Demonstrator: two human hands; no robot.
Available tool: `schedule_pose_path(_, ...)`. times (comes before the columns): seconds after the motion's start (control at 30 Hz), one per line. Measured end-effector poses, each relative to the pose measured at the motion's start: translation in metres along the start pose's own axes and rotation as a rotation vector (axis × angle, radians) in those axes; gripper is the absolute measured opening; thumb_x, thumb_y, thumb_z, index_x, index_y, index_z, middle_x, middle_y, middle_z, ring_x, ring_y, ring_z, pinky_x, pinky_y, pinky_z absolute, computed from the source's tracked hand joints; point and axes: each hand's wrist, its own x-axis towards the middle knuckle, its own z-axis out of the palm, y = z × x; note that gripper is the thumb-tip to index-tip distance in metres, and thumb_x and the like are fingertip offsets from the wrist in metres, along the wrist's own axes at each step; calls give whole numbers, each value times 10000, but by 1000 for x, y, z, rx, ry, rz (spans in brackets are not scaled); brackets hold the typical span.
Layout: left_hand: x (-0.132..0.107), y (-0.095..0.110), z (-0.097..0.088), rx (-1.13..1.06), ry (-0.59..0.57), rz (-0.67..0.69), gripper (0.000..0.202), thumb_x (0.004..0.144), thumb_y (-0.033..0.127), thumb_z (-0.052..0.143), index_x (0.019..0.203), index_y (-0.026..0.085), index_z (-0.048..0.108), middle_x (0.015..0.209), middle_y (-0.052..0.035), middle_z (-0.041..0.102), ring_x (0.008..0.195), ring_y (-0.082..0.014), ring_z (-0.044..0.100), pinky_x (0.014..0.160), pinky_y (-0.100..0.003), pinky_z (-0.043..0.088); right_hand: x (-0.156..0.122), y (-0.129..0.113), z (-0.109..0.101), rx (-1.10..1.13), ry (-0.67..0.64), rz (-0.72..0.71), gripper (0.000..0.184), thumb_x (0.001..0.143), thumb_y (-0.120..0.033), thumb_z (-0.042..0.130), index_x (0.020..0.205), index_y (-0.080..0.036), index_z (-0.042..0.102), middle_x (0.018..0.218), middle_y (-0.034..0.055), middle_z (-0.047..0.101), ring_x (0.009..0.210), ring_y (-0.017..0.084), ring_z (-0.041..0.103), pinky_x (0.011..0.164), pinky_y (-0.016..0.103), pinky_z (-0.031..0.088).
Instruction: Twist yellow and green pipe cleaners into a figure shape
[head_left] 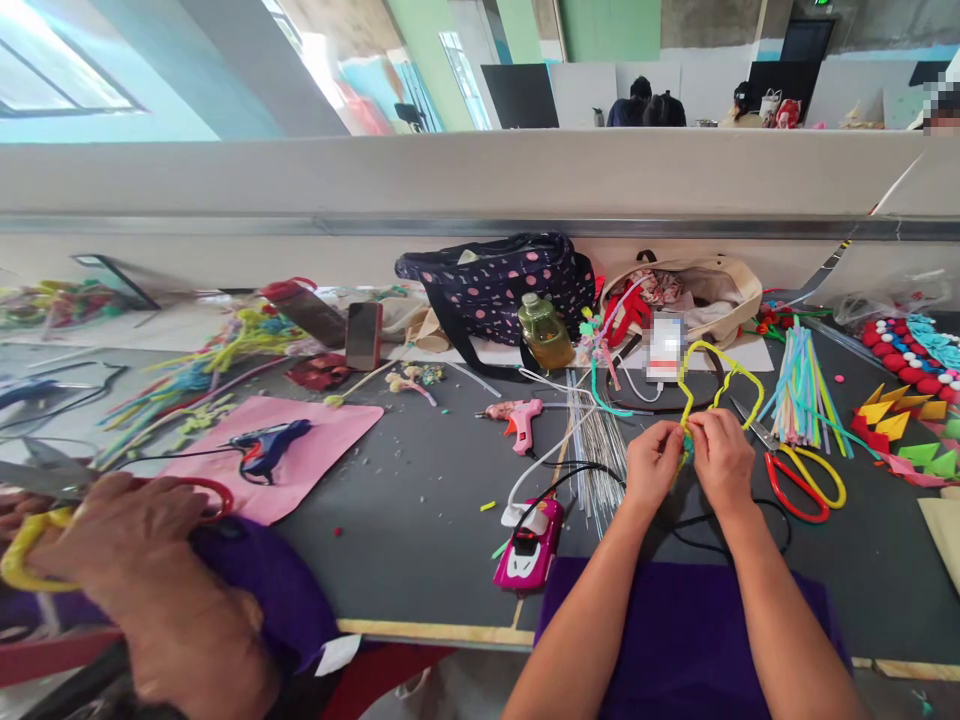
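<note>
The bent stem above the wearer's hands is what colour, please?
The bent stem is yellow, in head view.

Clock: read from the paired hands, 12 pointing away from the person
Left hand (654, 460): fingertips pinching the yellow fuzzy stem (706, 346)
Right hand (724, 455): pinching the same stem just beside the left; its bent loop rises toward 12 and 1
Fuzzy-stem bundle (804, 390): 2 o'clock, mixed pastel colours
Scissors (784, 450): between 3 and 4, red and yellow handles, lying on the tabletop (420, 540)
Thin pale rods (600, 440): 9 o'clock
Pink glue gun (520, 420): between 9 and 10, on its side
Magenta power strip (530, 565): 8 o'clock, white plug inserted
Co-worker's hand (131, 525): 9 o'clock, blurred
Beige bag (739, 285): 12 o'clock, open
</note>
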Motion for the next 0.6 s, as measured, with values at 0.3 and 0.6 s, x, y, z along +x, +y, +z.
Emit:
schedule_pose_path(0.3,-4,1,5,1,73,30,262,899,370,521,910,193,713,805,-35,703,695,-151,595,665,-233,442,-1,-11,0,212,42,107,190,919,-262,508,931,-224,694,860,69,629,865,203,576,792,337,466)
schedule_pose_path(0.6,-4,1,4,57,96,127,220,901,286,520,923,211,726,850,-43,718,754,-161,629,706,-250,462,1,-9,3,823,-125,614,253,796,-400,636,906,-191,723,799,42,692,678,163,587,616,274,470)
